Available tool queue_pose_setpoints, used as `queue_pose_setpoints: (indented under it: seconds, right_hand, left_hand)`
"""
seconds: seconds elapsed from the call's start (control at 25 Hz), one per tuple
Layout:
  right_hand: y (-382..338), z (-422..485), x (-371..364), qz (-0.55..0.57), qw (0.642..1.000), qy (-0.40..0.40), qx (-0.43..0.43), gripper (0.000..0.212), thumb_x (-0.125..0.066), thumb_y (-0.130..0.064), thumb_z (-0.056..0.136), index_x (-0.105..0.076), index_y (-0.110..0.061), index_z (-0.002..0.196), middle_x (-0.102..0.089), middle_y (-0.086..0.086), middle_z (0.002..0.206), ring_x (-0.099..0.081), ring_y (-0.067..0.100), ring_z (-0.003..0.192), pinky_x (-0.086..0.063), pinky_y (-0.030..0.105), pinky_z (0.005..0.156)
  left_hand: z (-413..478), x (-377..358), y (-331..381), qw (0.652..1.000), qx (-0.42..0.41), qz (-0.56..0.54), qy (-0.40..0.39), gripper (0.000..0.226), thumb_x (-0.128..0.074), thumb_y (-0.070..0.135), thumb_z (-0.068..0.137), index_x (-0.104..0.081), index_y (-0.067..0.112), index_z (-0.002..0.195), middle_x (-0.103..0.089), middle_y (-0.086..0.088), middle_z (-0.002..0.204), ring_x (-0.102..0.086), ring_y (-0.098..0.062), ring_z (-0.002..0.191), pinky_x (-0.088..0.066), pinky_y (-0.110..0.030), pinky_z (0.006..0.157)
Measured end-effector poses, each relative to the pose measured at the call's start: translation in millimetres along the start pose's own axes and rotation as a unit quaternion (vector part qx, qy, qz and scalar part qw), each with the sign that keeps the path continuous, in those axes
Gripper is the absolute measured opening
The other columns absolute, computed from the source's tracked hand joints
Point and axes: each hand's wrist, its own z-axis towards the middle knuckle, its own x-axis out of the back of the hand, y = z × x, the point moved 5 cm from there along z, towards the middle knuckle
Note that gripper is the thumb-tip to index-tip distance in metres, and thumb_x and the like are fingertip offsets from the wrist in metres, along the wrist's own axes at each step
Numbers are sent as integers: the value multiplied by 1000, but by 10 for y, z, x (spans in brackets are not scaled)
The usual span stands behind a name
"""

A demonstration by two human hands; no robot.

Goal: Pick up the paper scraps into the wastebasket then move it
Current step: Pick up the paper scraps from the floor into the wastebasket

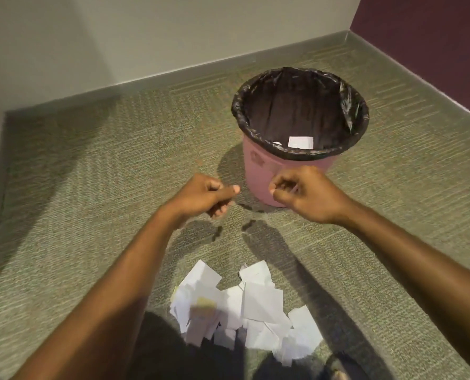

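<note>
Pink wastebasket (258,171) with black liner on green carpet (91,187), two curled hands, left hand (203,196), right hand (307,196), paper scraps (244,308) heaped below

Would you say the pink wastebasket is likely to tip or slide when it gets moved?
The wastebasket probably slides poorly, since it stands on textured carpet. It looks light, holding only a few paper scraps. Its base narrower than its rim suggests that it may tip if pushed high.

Both your forearms reach forward, bare, converging toward 12 o'clock. Your left hand (206,196) is loosely curled, thumb laid along the index finger, tip pointing to 3 o'clock. Your right hand (307,194) is knuckles up, fingers curled under. The two hands are level, near each other, not touching.
</note>
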Motion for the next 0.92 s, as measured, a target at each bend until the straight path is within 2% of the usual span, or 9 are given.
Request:
queue_pose_setpoints:
  seconds: [0.04, 0.08, 0.16, 0.28, 0.36, 0.48, 0.6, 0.72, 0.92]
  right_hand:
    - [87, -41, -208, -28, 998, -49, -9, 5, -67, -20, 89, -69, -24, 90, -69, -8, 89, -64, 5, 81, -48, 23, 70]
    - [184, -83, -405, -57, 994, -90, -24, 9, -68, -25, 89, -68, -23, 98, -68, -5, 99, -62, 11, 91, -49, 30, 76]
    - [431, -182, -769, -107, 977, -170, -65, 31, -69, -34, 88, -61, -22, 115, -60, 1, 119, -55, 19, 108, -48, 39, 90]
    - [722, -353, -1260, -173, 943, -272, -79, 66, -71, -41, 85, -44, -20, 141, -45, 4, 144, -45, 24, 127, -42, 41, 103]
    - [856, -433, -1502, -208, 931, -294, -62, 80, -73, -44, 82, -35, -18, 147, -38, 6, 152, -41, 28, 134, -39, 40, 106]
    - [948, -473, -1761, -235, 924, -301, -20, 85, -71, -45, 82, -28, -20, 151, -31, 8, 157, -33, 30, 140, -32, 41, 111]
    - [945, -482, -1942, -277, 916, -289, 19, 87, -70, -46, 82, -24, -23, 152, -32, 11, 152, -34, 32, 135, -32, 44, 109]
    - [886, -569, -2074, -324, 903, -276, 53, 87, -72, -44, 80, -24, -21, 150, -33, 13, 148, -37, 33, 130, -33, 47, 106]
    - [796, -756, -2096, -316, 914, -239, 89, 83, -71, -29, 83, -20, -21, 149, -43, 11, 135, -46, 29, 115, -41, 44, 94]
  left_hand:
    - [-42, -55, -275, 998, 29, 46, -11, 33, -72, 34, 85, -72, 2, 82, -70, -13, 78, -64, -18, 68, -52, -32, 66]
    - [-86, -123, -527, 993, 57, 100, -27, 31, -74, 33, 83, -71, 3, 91, -70, -13, 90, -64, -19, 79, -51, -33, 73]
    - [-188, -286, -949, 967, 105, 221, -64, 50, -79, 34, 78, -62, 9, 118, -64, -9, 114, -60, -21, 101, -47, -31, 84]
    - [-405, -438, -1419, 906, 162, 391, -34, 82, -80, 44, 67, -44, 23, 138, -45, -9, 134, -42, -31, 127, -35, -47, 103]
    - [-526, -571, -1633, 884, 184, 427, -47, 98, -79, 54, 63, -31, 28, 145, -32, -10, 146, -31, -34, 136, -26, -55, 109]
    - [-587, -741, -1762, 872, 193, 445, -59, 102, -77, 57, 66, -24, 28, 147, -23, -14, 151, -29, -35, 137, -26, -54, 109]
    - [-543, -819, -1728, 881, 186, 434, -23, 85, -79, 38, 73, -32, 25, 142, -29, -13, 145, -36, -34, 130, -34, -50, 104]
    - [-532, -878, -1733, 894, 195, 402, -12, 78, -79, 14, 74, -36, 21, 139, -30, -14, 142, -41, -34, 126, -44, -46, 97]
    - [-556, -859, -1770, 917, 169, 360, 25, 56, -73, 5, 79, -45, 15, 127, -45, -13, 129, -57, -31, 108, -47, -36, 82]
